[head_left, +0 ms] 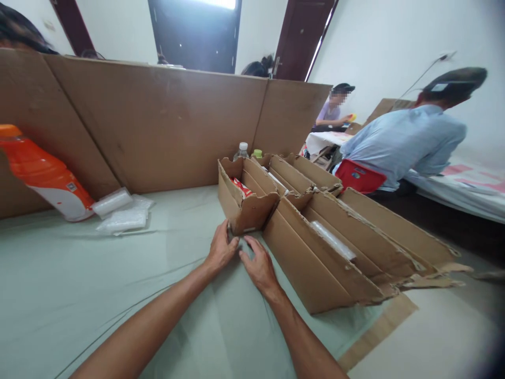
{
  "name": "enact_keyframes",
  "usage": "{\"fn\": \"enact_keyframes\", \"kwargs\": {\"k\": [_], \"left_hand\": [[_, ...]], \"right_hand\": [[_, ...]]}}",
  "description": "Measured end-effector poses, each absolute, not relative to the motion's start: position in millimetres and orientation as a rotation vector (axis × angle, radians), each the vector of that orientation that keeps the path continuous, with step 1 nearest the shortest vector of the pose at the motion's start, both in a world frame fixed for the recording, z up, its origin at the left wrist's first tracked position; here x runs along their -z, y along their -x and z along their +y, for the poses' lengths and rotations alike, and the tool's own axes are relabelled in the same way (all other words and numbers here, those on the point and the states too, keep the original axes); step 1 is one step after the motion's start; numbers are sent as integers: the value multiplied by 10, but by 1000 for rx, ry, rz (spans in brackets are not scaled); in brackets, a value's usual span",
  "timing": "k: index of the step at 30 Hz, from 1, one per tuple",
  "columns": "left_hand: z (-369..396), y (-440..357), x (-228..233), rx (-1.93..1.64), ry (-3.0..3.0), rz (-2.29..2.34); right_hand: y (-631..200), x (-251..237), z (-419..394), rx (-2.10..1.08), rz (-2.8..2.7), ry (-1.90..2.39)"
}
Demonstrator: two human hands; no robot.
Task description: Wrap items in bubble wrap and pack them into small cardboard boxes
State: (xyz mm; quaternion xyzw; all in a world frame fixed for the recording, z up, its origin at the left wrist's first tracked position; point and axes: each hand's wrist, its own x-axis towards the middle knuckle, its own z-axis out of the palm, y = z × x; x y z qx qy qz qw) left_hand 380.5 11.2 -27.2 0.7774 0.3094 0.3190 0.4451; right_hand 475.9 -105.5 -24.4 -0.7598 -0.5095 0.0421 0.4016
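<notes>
My left hand (221, 247) is at the lower front corner of a small cardboard box (252, 213), its fingertips at or against the cardboard. Close beside it, my right hand (258, 263) hovers over or rests on the cloth with thumb and fingers apart. Nothing shows in either hand, and both look loosely curved and open. Inside the small box lies a red and white packet (241, 187). To the right of my right hand stands a longer cardboard box (307, 258) with torn edges, next to another divided compartment that holds a clear plastic-wrapped item (333, 240).
At left, an orange bottle (55, 179) leans against a cardboard partition (165, 123), beside several clear plastic packets (124, 213). Behind the boxes stand a clear bottle (242, 151) and a green-capped one (258, 153). A person in light blue (410, 139) sits at right; others are farther back.
</notes>
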Motion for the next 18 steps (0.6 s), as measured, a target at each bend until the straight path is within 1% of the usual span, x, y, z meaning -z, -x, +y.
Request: {"fn": "enact_keyframes", "kwargs": {"k": [6,11,15,18], "left_hand": [[-441,-2841,191,-568,-2282,543],[-929,-1969,231,-340,-2528,442],[-1080,-1412,282,-177,-2457,419],[-847,-967,-15,-52,-2279,234]], "right_hand": [[-4739,252,-1079,32,-1580,2063],[-4928,431,-974,192,-1663,2018],[-5130,608,-844,286,-1709,1970],[-5280,743,-786,317,-1723,1969]]}}
